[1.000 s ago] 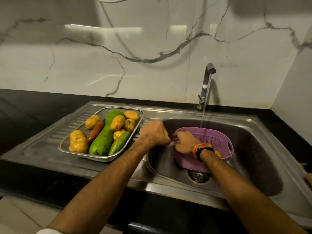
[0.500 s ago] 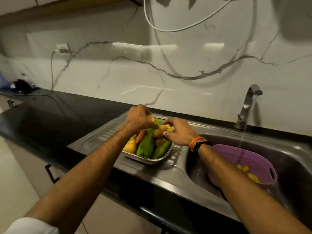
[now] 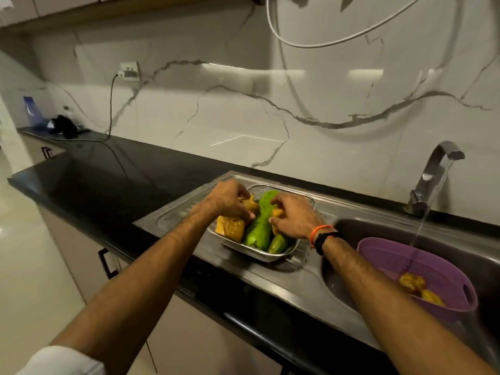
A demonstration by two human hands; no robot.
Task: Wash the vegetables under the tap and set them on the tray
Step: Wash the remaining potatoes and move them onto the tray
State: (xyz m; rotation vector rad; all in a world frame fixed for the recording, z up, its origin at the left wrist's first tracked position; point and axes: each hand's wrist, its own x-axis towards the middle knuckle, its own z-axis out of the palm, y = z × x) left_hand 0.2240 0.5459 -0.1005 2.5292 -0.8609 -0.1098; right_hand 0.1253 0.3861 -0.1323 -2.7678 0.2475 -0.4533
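Note:
A steel tray [image 3: 259, 254] on the sink's drainboard holds a long green gourd [image 3: 261, 223], a smaller green vegetable [image 3: 277, 244] and yellow potatoes [image 3: 231, 226]. My left hand [image 3: 230, 198] curls over a potato at the tray's left side. My right hand [image 3: 293, 213] pinches another potato beside the gourd. In the sink basin a purple colander [image 3: 392, 255] holds two or three potatoes [image 3: 411, 282]. The tap [image 3: 433, 174] runs water into the colander.
The steel sink basin [image 3: 473, 253] is at the right. A black counter [image 3: 121, 171] stretches left, with a black cable [image 3: 111, 104] from a wall socket and dark items [image 3: 65, 125] at the far end. A white hose [image 3: 324, 41] hangs on the marble wall.
Both hands left the colander in the sink and moved left to the tray, each with a potato. My view swung left and down the counter.

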